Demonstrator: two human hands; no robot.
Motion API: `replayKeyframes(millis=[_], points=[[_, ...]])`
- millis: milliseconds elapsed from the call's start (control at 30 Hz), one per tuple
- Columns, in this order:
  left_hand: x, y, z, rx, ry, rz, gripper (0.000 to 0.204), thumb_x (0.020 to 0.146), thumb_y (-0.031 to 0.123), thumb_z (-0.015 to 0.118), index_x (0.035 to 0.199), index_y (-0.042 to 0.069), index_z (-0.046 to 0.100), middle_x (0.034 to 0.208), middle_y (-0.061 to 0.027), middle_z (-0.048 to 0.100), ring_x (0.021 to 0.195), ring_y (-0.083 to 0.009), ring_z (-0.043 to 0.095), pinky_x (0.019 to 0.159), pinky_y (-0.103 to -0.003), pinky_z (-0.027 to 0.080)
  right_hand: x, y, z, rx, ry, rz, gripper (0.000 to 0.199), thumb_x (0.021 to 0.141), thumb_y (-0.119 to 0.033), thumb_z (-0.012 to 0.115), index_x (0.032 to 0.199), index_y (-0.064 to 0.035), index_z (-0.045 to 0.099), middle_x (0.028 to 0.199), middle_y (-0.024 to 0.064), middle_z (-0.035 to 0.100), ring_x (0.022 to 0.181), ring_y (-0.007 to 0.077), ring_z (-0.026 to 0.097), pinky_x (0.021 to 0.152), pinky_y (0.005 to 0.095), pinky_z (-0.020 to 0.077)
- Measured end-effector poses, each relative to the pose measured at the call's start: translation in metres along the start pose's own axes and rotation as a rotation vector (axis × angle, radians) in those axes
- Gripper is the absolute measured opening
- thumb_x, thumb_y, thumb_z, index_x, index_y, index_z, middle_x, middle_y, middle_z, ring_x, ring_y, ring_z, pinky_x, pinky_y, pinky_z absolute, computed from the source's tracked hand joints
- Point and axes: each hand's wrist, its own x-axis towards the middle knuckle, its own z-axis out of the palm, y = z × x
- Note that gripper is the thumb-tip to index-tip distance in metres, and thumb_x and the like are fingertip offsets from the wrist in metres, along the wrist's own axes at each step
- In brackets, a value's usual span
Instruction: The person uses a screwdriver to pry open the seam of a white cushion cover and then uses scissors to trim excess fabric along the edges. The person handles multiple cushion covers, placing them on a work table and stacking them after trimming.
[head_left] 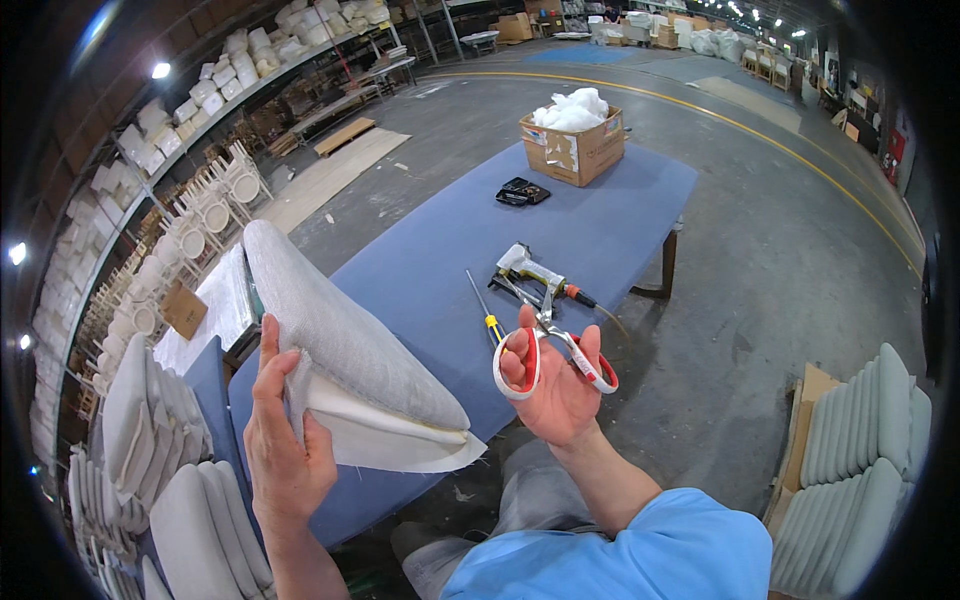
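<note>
A grey upholstered seat cushion (345,310) stands tilted up at the near left of the blue table. My left hand (285,440) grips its left edge, fingers behind and thumb in front. Along the cushion's lower side a loose white fabric flap (375,430) hangs out with a frayed edge. In my right hand (565,408), palm up, is a pair of scissors (528,365) with red and white handles. Fingers pass through the loops, and the blades point away over the table. Just beyond lie a staple gun (530,265) and a yellow-handled screwdriver (492,325).
On the far end of the blue table (420,250) stand a cardboard box (575,150) of white stuffing and a small black case (522,191). Grey cushions are stacked at the lower left (205,520) and right (850,480). Chair frames (215,215) line the left side.
</note>
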Motion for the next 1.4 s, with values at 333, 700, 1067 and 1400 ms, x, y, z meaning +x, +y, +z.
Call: replayKeyframes(millis=[333, 700, 1067, 1400], points=[[-0.001, -0.014, 0.004, -0.025, 0.096, 0.094, 0.056, 0.084, -0.013, 0.052, 0.138, 0.000, 0.054, 0.150, -0.0305, 0.056, 0.136, -0.0438, 0.059, 0.111, -0.043, 0.050, 0.010, 0.016, 0.002, -0.838, 0.140, 0.326, 0.094, 0.099, -0.076, 0.048, 0.161, -0.0064, 0.036, 0.119, 0.0194, 0.068, 0.104, 0.0314, 0.069, 0.093, 0.0466, 0.0531], [-0.024, -0.025, 0.018, 0.029, 0.367, 0.021, 0.019, 0.095, -0.003, 0.059, 0.113, -0.001, 0.052, 0.138, -0.0375, 0.062, 0.130, -0.0436, 0.064, 0.106, -0.045, 0.054, 0.054, 0.054, -0.018, -1.363, -0.084, 0.653, 0.063, 0.094, -0.050, 0.079, 0.136, -0.0047, 0.065, 0.076, -0.0049, 0.054, 0.071, 0.0068, 0.049, 0.065, 0.0263, 0.0383], [-0.024, -0.004, 0.022, 0.022, 0.381, -0.120, 0.015, 0.101, 0.001, 0.056, 0.115, -0.003, 0.053, 0.137, -0.0386, 0.062, 0.132, -0.0418, 0.063, 0.106, -0.042, 0.053, 0.074, 0.061, -0.018, -1.057, -0.026, 0.815, 0.043, 0.104, -0.033, 0.068, 0.134, -0.0029, 0.060, 0.078, -0.0034, 0.057, 0.065, 0.0038, 0.054, 0.059, 0.0224, 0.0422], [-0.024, 0.004, 0.016, -0.054, 0.460, -0.306, 0.007, 0.104, 0.001, 0.056, 0.108, -0.005, 0.057, 0.133, -0.0372, 0.065, 0.121, -0.0304, 0.070, 0.098, -0.032, 0.053, 0.072, 0.064, -0.024, -1.015, -0.076, 0.822, 0.045, 0.107, -0.036, 0.064, 0.134, -0.0008, 0.059, 0.077, -0.0039, 0.055, 0.065, 0.0049, 0.054, 0.060, 0.0228, 0.0436]])
